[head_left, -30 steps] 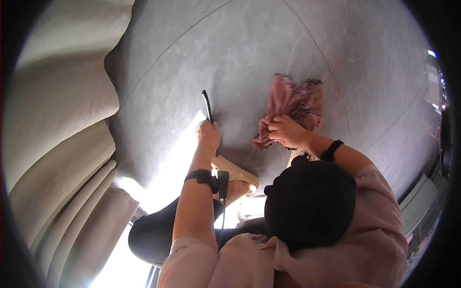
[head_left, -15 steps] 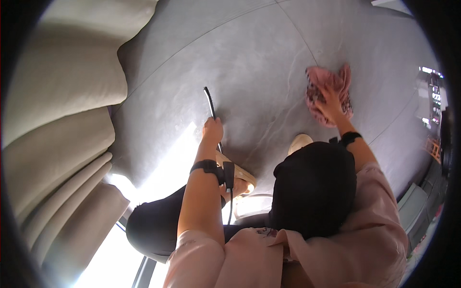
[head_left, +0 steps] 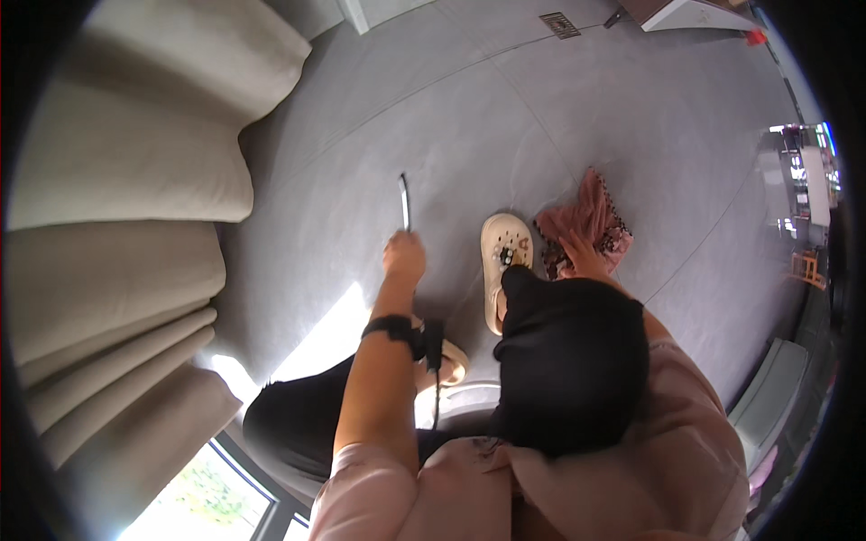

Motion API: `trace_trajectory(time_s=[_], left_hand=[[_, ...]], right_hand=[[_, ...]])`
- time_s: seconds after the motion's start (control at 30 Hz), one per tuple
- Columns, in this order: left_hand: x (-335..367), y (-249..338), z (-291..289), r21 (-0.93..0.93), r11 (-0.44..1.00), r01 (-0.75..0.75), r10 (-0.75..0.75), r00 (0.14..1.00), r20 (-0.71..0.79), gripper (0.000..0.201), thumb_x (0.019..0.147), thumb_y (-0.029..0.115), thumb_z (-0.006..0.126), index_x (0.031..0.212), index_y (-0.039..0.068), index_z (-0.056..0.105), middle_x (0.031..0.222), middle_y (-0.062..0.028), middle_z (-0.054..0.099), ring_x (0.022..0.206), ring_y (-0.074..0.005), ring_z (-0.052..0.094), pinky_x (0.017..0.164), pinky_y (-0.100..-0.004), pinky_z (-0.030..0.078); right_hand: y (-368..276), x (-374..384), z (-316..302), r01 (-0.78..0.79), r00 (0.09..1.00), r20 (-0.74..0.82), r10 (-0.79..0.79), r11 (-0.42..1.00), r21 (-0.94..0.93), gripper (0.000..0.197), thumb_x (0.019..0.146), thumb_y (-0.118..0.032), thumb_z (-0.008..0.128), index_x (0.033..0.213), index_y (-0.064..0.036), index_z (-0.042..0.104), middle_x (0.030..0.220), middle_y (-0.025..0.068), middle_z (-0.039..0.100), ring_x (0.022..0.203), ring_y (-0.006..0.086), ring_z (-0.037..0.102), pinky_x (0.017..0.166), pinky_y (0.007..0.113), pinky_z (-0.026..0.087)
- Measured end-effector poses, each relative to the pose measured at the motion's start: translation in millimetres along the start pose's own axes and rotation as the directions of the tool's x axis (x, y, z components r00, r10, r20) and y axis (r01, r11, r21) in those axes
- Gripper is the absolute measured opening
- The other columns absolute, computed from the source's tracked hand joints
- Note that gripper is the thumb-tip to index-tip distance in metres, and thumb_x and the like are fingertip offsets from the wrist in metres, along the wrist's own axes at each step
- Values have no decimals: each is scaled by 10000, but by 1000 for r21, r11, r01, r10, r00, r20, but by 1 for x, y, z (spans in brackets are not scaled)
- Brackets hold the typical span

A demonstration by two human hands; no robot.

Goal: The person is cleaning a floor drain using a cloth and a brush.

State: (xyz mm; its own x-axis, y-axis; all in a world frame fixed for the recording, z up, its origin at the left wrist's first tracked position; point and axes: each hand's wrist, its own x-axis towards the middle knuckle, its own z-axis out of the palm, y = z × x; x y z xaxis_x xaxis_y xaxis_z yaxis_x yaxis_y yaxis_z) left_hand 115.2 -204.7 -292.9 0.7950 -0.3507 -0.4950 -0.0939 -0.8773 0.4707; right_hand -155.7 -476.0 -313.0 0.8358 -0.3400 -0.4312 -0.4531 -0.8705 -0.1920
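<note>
Grey tiled floor, beige curtains along the left, bright window lower left.

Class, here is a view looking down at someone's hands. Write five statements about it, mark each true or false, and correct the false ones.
1. The left hand holds a slim, stick-like tool. True.
2. A beige curtain hangs at the left of the picture. True.
3. The right hand is touching the curtain. False: it is on a pink cloth.
4. A beige clog with small decorations lies between the two hands. True.
5. The cloth is plain green all over. False: it is pink, with dark patterned parts.
</note>
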Motion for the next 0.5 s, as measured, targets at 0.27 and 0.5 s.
trace_trajectory(time_s=[0.27,0.5], left_hand=[[8,-61,-35,95,982,164,-165,986,9,349,871,277,356,918,-30,516,950,-250,552,920,-396,516,800,-448,412],[24,-62,-26,87,972,217,-221,974,47,370,871,298,373,907,-43,513,927,-264,551,902,-415,509,792,-453,402]], right_hand=[[28,-38,35,-94,917,-372,145,984,152,441,729,-153,574,1161,-113,496,1235,118,422,1102,328,402,905,418,349],[30,71,-11,-154,872,-410,268,944,291,327,729,-85,527,1050,-33,556,1091,141,497,1000,346,433,864,407,357]])
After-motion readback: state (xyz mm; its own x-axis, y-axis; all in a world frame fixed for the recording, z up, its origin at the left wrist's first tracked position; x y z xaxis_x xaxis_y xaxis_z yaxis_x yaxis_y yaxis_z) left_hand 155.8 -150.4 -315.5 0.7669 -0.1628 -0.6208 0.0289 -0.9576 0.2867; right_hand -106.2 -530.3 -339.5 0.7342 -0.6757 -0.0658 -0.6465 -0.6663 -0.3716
